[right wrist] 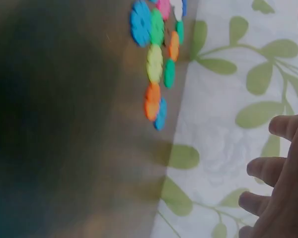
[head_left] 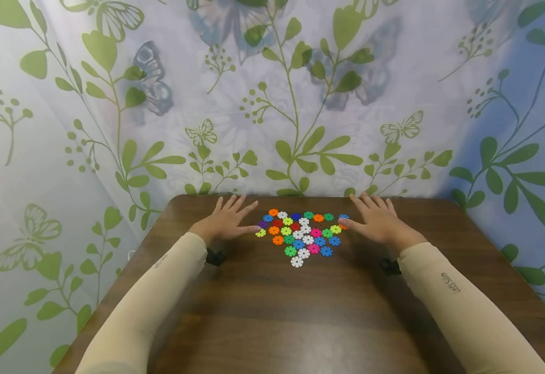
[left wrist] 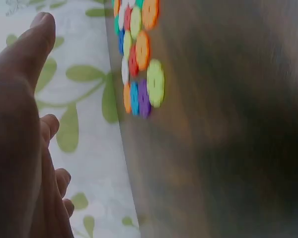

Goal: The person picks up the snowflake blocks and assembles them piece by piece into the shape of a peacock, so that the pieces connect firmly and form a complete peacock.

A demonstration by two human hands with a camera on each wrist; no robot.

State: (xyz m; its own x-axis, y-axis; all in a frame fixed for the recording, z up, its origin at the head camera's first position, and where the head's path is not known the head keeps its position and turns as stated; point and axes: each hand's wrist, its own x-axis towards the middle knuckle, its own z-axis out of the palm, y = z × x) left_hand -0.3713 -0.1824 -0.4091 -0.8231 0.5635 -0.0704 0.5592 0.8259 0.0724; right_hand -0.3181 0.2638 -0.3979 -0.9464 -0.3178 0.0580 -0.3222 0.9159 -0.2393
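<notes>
Several colourful notched plastic discs lie flat in a group toward the back of the table. Just left of the group is my left hand, fingers spread and thumb pointing toward a yellow-green disc. On the other side my right hand has its fingers stretched out, its thumb overlapping an orange disc in the head view. Both wrist views show the hands apart from the discs, with nothing held. A white disc marks the group's nearest point.
The brown wooden table has its back edge against a white curtain printed with green leaves and butterflies. Dark wrist straps sit under both forearms, which wear beige sleeves.
</notes>
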